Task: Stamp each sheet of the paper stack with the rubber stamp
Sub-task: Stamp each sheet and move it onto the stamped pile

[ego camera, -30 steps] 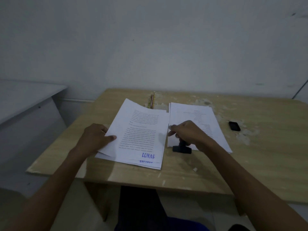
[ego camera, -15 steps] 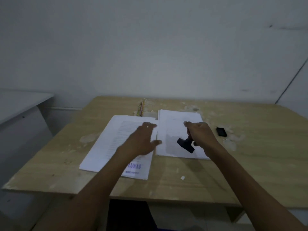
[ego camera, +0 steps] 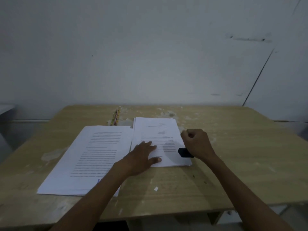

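— Stamp [ego camera: 184, 152] where?
— Right hand [ego camera: 198, 145], fingers curled round it, its black base over the right stack [ego camera: 156, 130]'s near right corner.
— Left hand [ego camera: 140, 157]?
— Flat, fingers straight, pressing that stack's top sheet. Second pile [ego camera: 86, 157] lies just left on the bench [ego camera: 233, 164].

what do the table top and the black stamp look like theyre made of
Table top: seemingly light wood-grain laminate or veneer over board, matte, with pale worn or peeled patches near the far edge. Stamp, gripped by the right hand: a dark matte block, probably plastic or rubber; too dim and hidden to tell which.
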